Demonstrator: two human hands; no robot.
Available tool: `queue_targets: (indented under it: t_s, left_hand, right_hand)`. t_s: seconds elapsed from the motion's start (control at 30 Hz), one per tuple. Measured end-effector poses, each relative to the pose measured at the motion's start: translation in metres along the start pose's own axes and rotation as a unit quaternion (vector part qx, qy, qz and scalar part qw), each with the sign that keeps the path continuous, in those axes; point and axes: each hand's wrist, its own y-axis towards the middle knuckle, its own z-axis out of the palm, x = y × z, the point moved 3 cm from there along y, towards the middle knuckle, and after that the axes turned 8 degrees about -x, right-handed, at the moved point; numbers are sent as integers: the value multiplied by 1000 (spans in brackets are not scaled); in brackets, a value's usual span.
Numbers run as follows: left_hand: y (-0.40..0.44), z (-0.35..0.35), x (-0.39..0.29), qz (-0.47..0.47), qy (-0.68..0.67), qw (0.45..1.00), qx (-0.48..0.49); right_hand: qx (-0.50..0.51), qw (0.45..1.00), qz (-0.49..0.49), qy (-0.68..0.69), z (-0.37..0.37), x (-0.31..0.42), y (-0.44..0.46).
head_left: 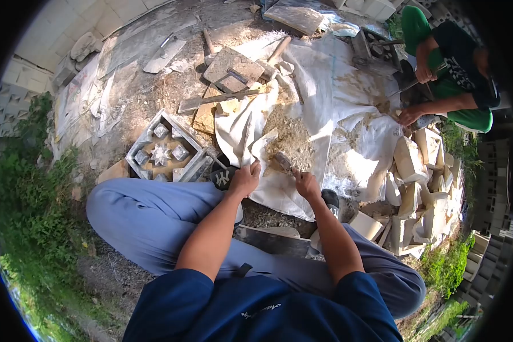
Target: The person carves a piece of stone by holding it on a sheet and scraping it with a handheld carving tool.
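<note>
My left hand [246,179] is closed, with thumb and fingers pinching a fold of the white sack cloth [302,199] spread on the ground ahead of me. In my right hand [308,185] is a short-handled tool [282,160]; its dusty brown head rests over the cloth, and I cannot make out whether it is a brush or a trowel. Loose tan sand [290,134] lies on the cloth just beyond that head. To the left sits a grey mold [179,132], with a star and several diamond-shaped blocks inside its angular frame.
Beyond the cloth lie a wooden bar [211,101], a square slab [228,65] and a flat trowel [164,54]. Pale cast blocks [422,188] are piled at right. A co-worker [450,74] crouches at upper right, both hands low. Plants [28,216] line the left.
</note>
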Motion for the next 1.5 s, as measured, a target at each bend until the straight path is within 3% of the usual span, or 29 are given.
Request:
queue_targets:
  t_s: [0.23, 0.3, 0.47, 0.67, 0.73, 0.8, 0.87, 0.97, 1.17, 1.27, 1.33, 1.4, 1.5]
  left_hand:
    - [11, 17, 14, 39, 13, 999, -30]
    - [13, 24, 11, 159, 55, 981, -97]
    - [11, 46, 8, 164, 82, 980, -76]
    - [15, 53, 7, 137, 95, 984, -55]
    - [14, 45, -1, 137, 99, 984, -51]
    - [3, 35, -14, 143, 95, 985, -34]
    - [8, 40, -8, 130, 105, 985, -33]
    - [7, 40, -8, 116, 112, 986, -35]
    - [9, 45, 0, 130, 119, 984, -38]
    - [13, 44, -5, 125, 117, 985, -26]
    - [7, 41, -8, 106, 73, 991, -26]
    - [11, 44, -3, 92, 79, 992, -27]
    - [16, 49, 5, 87, 81, 992, -28]
  right_hand:
    - [-39, 995, -9, 93, -18, 0, 7]
    - [-59, 992, -11, 111, -20, -6, 4]
    - [-120, 977, -46, 168, -21, -12, -1]
    - [-182, 953, -23, 243, -26, 10, 5]
    - [-175, 978, -15, 116, -12, 4, 10]
    - [-32, 998, 27, 36, 9, -16, 15]
    - [-75, 996, -3, 44, -1, -6, -6]
    - [-63, 994, 78, 43, 12, -14, 3]
    - [-114, 981, 16, 159, -29, 46, -5]
    - [-120, 987, -5, 102, -15, 41, -2]
    - [-72, 996, 11, 53, 0, 20, -3]
    - [-13, 994, 109, 21, 15, 2, -10]
    - [-42, 992, 98, 65, 11, 3, -11]
